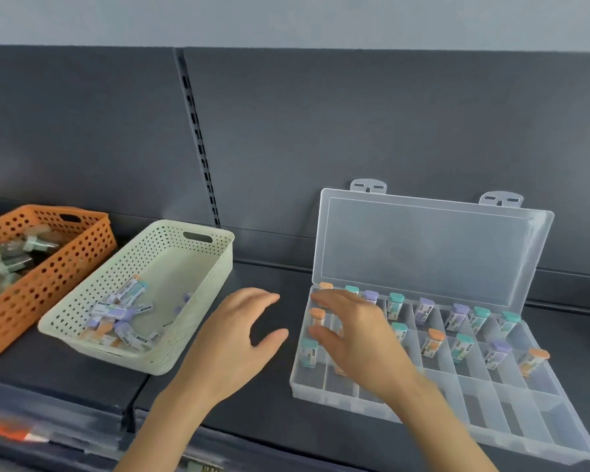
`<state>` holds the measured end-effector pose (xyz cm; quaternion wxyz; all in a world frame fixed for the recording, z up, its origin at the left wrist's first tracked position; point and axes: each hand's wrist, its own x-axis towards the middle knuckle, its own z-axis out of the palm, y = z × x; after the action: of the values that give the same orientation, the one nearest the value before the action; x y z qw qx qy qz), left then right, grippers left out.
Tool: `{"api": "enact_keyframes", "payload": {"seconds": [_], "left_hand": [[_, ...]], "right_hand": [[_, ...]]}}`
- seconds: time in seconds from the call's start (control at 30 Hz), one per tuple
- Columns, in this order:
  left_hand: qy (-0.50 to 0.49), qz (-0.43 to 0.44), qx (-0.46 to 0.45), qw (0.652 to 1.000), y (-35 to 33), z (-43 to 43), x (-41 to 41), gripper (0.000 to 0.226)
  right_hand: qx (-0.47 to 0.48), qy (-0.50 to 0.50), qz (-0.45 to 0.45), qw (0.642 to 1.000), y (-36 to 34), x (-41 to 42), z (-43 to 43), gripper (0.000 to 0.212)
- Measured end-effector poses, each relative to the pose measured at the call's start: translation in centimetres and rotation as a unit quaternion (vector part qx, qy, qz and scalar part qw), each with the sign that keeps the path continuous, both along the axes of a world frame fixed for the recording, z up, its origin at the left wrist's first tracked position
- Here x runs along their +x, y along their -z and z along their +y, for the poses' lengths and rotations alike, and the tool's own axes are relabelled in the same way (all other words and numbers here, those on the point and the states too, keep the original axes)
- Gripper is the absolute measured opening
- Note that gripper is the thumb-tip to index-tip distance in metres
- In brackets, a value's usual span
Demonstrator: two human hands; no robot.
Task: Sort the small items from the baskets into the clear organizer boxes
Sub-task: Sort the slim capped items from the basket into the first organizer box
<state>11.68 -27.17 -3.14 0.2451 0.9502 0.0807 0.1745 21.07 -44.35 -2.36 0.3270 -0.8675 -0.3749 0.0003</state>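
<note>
A clear organizer box (542, 434) lies open on the dark shelf at the right, its lid leaning back against the wall. Several small vials with orange, teal and purple caps stand in its back two rows, such as a teal-capped vial (461, 346). The front row holds nothing. A cream basket (198, 267) to the left holds a heap of the same vials (120, 321). My right hand (358, 338) hovers over the box's left compartments, fingers spread, holding nothing I can see. My left hand (235, 338) hangs open between basket and box.
An orange perforated basket (65, 267) at the far left holds grey-capped items. The shelf's front edge runs along the bottom left. A slotted upright strip (198, 137) runs up the dark back panel.
</note>
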Motion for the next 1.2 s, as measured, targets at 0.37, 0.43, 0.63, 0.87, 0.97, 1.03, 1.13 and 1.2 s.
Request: {"api": "enact_keyframes", "payload": {"seconds": [0.37,0.43,0.63,0.87,0.97,1.03,1.13,1.2], "left_hand": [[0.023,0.02,0.024,0.999,-1.0,16.8,-3.5,0.049],[0.029,0.031,0.03,0.999,-0.7,19.8,-4.0,0.046],[0.067,0.052,0.025,0.996,-0.2,25.4,-4.7,0.045],[0.064,0.035,-0.005,0.997,0.3,28.2,-5.3,0.055],[0.051,0.023,-0.011,0.998,0.2,29.0,-5.9,0.061],[0.042,0.015,-0.019,0.999,0.1,29.5,-6.4,0.061],[0.033,0.009,-0.049,0.998,0.0,29.9,-7.5,0.061],[0.035,0.012,-0.071,0.997,0.2,30.1,-8.0,0.061]], "right_hand": [[0.07,0.046,0.059,0.995,-0.2,-4.4,13.9,0.043],[0.063,0.052,0.065,0.995,0.0,-5.2,16.4,0.042],[0.053,0.101,0.074,0.991,0.3,-7.2,21.9,0.042],[-0.03,0.063,0.067,0.995,-0.4,-8.4,26.5,0.051],[-0.12,0.029,0.085,0.989,0.3,-7.2,28.9,0.06],[-0.181,0.019,0.108,0.977,0.9,-6.3,30.6,0.062],[-0.209,0.012,0.151,0.966,1.9,-5.1,32.8,0.072],[-0.207,-0.004,0.188,0.96,2.1,-4.5,33.8,0.082]]}}
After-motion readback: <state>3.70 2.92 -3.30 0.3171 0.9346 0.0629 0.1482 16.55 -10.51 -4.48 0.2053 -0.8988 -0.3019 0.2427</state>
